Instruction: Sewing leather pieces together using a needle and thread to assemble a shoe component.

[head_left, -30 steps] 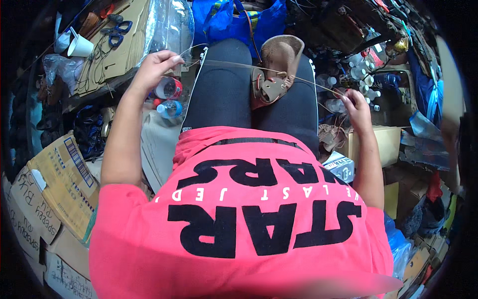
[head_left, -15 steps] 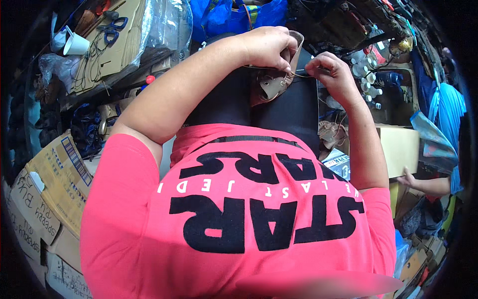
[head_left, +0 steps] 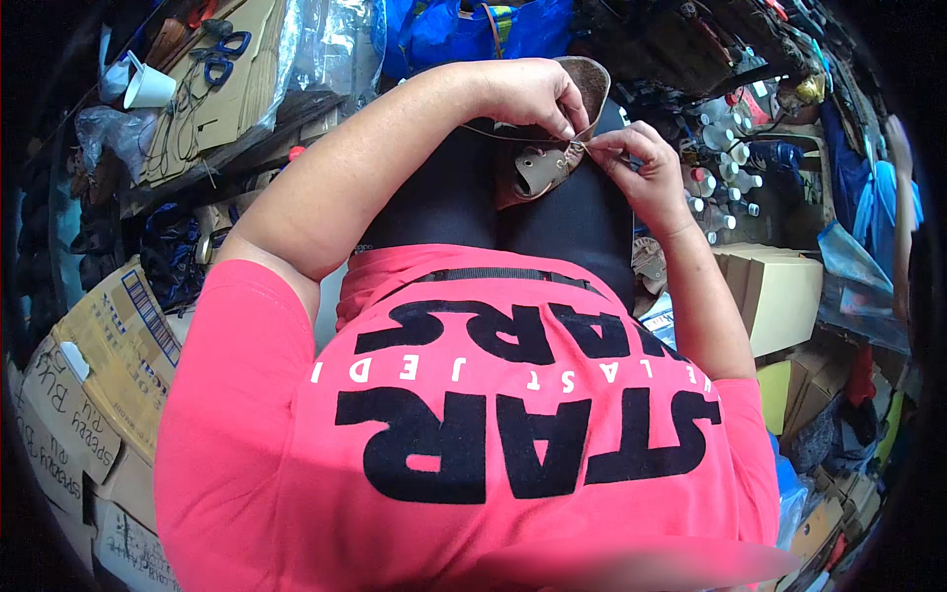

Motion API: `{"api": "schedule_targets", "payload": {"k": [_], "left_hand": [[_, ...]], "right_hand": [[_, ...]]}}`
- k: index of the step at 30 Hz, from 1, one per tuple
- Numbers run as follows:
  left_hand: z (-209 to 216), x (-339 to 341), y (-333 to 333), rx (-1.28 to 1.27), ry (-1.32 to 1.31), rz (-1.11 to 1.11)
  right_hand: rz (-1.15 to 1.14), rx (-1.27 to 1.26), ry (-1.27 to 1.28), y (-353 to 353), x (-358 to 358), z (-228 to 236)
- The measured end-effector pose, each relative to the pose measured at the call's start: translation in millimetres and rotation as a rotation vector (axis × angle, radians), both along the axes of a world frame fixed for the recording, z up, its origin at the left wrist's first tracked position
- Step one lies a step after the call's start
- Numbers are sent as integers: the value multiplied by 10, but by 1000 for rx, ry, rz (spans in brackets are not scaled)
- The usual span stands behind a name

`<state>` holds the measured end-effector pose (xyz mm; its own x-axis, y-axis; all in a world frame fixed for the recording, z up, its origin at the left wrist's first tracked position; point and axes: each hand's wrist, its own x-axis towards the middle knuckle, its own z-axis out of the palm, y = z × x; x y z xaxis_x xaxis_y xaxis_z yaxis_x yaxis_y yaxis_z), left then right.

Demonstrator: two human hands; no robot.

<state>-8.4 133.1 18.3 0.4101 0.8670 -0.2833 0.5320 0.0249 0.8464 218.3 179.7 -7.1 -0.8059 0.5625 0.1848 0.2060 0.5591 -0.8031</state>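
A brown leather shoe upper (head_left: 534, 170) with eyelets rests across my thighs, its curved rim rising beyond my fingers. My left hand (head_left: 541, 99) is closed at its edge, thumb and fingers pinching the leather near the seam. From beside that hand a thin pale thread (head_left: 480, 129) runs out to the left. Over the same seam my right hand (head_left: 643, 168) pinches a bit of thread at the upper's right side, fingertips almost meeting those of the left. Whether a needle is between these fingers is too small to tell.
Dark-blue-handled scissors (head_left: 219, 69) and a white cup (head_left: 150, 87) lie on cardboard at the far left. Several small bottles (head_left: 725, 148) and tan boxes (head_left: 774, 296) stand at the right, near another person's arm (head_left: 900, 212). A blue bag (head_left: 444, 39) sits ahead.
My right hand has moved left, from apart to the seam. The upper's far rim has shifted a little right. The other person's hand has left the tan box at the right.
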Motion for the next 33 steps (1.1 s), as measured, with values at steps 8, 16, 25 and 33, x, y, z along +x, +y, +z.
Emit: {"api": "schedule_targets", "payload": {"k": [8,16,25,33], "left_hand": [[-30,-14,-3,-2,49,-86],[-10,2,23,-18,54,-127],[-73,61,88,346,309,44],[-20,-110,-718,384,325,230]], "right_hand": [[-47,222,-97,-251,-17,179],[166,533,-507,-176,-190,560],[96,377,-496,-115,-473,362],[-20,-372,-190,161,4,94]]}}
